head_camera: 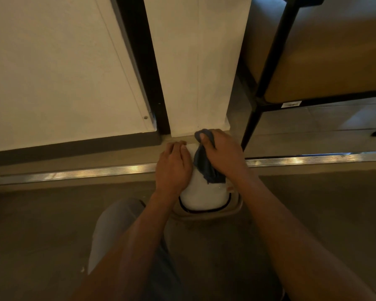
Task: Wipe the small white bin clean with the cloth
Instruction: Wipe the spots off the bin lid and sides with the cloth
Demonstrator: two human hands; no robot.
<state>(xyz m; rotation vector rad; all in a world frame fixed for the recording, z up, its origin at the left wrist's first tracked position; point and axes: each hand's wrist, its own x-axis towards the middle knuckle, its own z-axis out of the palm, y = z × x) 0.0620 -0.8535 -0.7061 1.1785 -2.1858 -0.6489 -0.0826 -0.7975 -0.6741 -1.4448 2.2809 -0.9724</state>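
Note:
A small white bin (201, 195) lies tilted on the floor, its black-rimmed end nearest me and its far end against the foot of a white pillar. My left hand (174, 166) lies flat on the bin's left side and holds it. My right hand (223, 152) grips a dark blue-grey cloth (206, 168) and presses it on the bin's upper right side. The cloth hangs down over the white surface. Both hands hide the bin's far end.
The white pillar (198, 68) rises straight ahead, with a white door (59, 66) in a dark frame to its left. A metal threshold strip (78, 173) crosses the floor. A black-framed seat (326, 68) stands at the right. My knee (115, 222) is at lower left.

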